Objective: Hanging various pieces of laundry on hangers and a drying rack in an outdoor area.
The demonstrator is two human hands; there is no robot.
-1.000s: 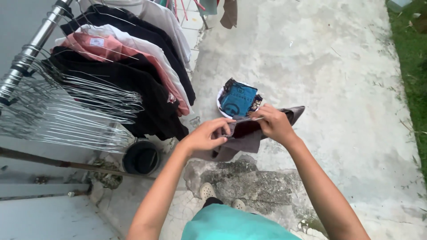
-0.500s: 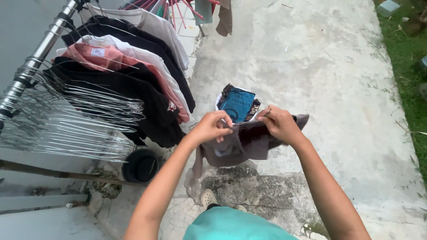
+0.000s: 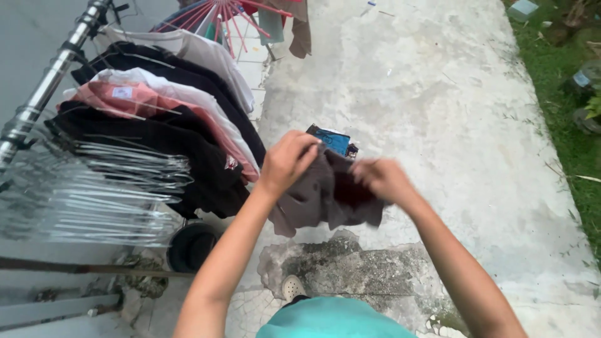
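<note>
Right of the metal clothes rack [image 3: 44,94] hung with dark and pink garments, a limp brownish-grey cloth garment [image 3: 319,197] hangs over the concrete. The left hand [image 3: 287,161] and right hand [image 3: 383,179] pinch its top edge with closed fingers; gripping nearer the corners would likely spread it flatter.

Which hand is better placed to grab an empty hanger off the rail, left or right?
Left, probably. Both hands grip the dark brown garment, but the left hand is on the side of the empty wire hangers on the metal rail. The right hand would have to cross over.
</note>
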